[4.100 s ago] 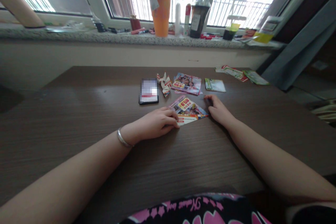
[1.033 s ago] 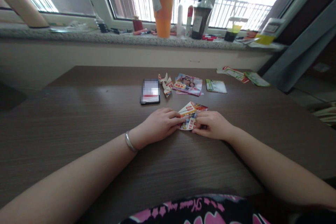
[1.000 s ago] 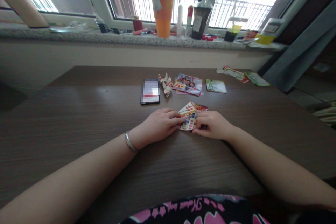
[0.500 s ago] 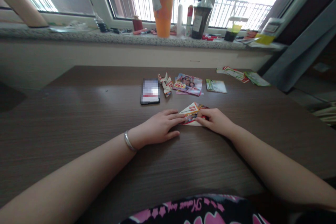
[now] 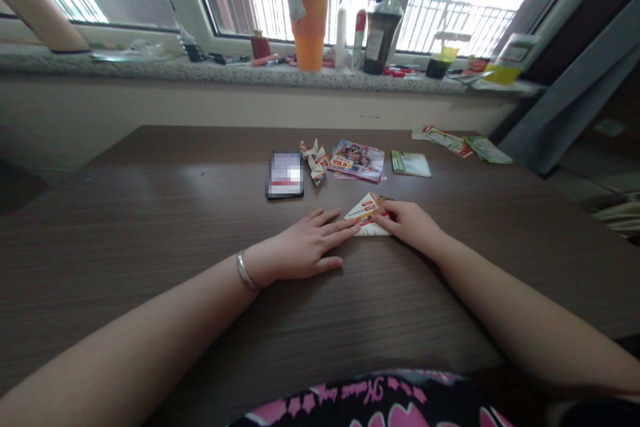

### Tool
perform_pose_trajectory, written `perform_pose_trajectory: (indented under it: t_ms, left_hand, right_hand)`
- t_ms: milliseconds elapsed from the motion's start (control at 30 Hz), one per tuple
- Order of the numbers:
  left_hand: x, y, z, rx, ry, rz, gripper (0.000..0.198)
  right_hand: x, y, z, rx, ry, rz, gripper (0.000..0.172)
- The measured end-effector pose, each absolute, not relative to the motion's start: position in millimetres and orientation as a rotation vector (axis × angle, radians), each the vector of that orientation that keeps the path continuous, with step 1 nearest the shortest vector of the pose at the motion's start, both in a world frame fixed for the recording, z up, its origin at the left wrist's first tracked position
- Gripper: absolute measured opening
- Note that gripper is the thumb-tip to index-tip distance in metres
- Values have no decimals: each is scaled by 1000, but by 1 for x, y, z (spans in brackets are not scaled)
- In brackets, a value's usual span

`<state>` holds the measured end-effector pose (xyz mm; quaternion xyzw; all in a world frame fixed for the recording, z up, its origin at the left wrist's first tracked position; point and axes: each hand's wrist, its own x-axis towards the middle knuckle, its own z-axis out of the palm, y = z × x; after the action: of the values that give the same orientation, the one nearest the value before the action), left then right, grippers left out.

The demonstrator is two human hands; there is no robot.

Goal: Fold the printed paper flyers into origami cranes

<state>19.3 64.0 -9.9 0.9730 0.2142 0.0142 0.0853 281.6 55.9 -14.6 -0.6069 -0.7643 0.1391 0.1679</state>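
Observation:
On the brown table (image 5: 280,320) lies a folded paper flyer (image 5: 369,203), printed in white, red and orange, with a pointed top. My left hand (image 5: 315,245), palm down with fingers spread, rests its longer fingertips on the paper's left corner. A silver bangle circles that wrist. The thumb and fingers of my right hand (image 5: 413,223) are pinched on the paper's right side and hide part of it. Behind the paper sit a crumpled-looking folded paper figure (image 5: 316,163) and a stack of colourful flyers (image 5: 357,160).
A phone (image 5: 285,177) lies left of the paper figure. Green-and-white papers (image 5: 411,164) and more leaflets (image 5: 445,140) lie toward the right back. Along the granite windowsill (image 5: 225,73) stand an orange drink cup (image 5: 310,33), a dark drink cup (image 5: 381,40) and bottles.
The flyer's lower printed part is folded differently, with more white showing along the bottom. My left fingers have slid slightly right over the corner; my right hand has shifted a little up.

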Motion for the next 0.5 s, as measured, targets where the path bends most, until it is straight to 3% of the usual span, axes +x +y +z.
perform_pose_trajectory:
  t_ms: [500]
  left_hand:
    - [19, 64, -14, 2922, 611, 84, 66]
  right_hand:
    - [283, 65, -17, -1807, -2221, 255, 22]
